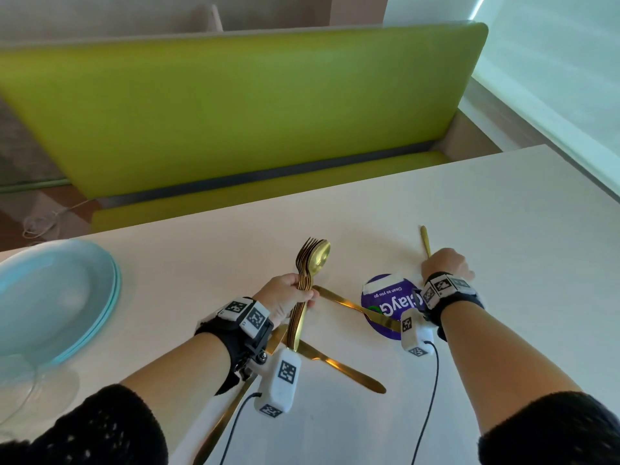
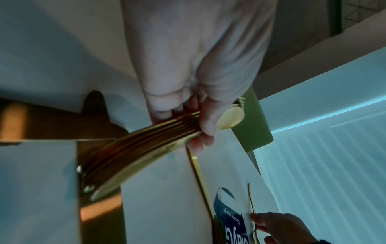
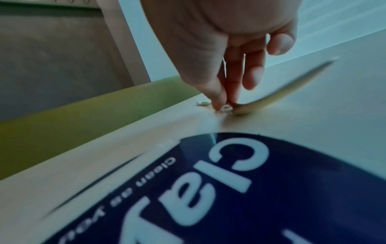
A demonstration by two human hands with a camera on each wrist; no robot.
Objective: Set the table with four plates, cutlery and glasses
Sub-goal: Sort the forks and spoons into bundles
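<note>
1. My left hand (image 1: 285,297) is clamped round a bundle (image 1: 310,273) of gold forks and at least one spoon, gripped at the necks, heads pointing away from me, handles trailing back toward my wrist.
2. My right hand (image 1: 444,263) is down on the table (image 1: 503,229), thumb and fingertips (image 3: 217,99) pinched on the near end of a single gold piece (image 1: 425,239). Its far end points away from me; its tip is hidden under my hand, so I cannot tell whether it is a spoon or a fork.
3. The cutlery looks like thin polished metal: stiff, light and, I judge, slippery. A bundle like this could fan out or slide if my grip loosens, so I hold it at the necks, where the pieces nest.
4. A flat piece on a smooth top is hard to lift from above. I judge the best hold is at the curved neck, where it arches off the surface.
5. Two knives lie loose: one (image 1: 355,308) slants from my left hand onto the purple sticker (image 1: 385,303), another (image 1: 342,365) lies nearer me. More gold shows under my left wrist.
6. The plates (image 1: 57,297) sit stacked at the left, near the table edge, not yet dealt out. A glass (image 1: 33,391) stands in front of them; both are fragile, so I should swing my left arm wide of them.
7. A green bench (image 1: 235,112) runs behind the table. The wrist cables (image 1: 432,391) trail over the top and could snag the loose knives.
</note>
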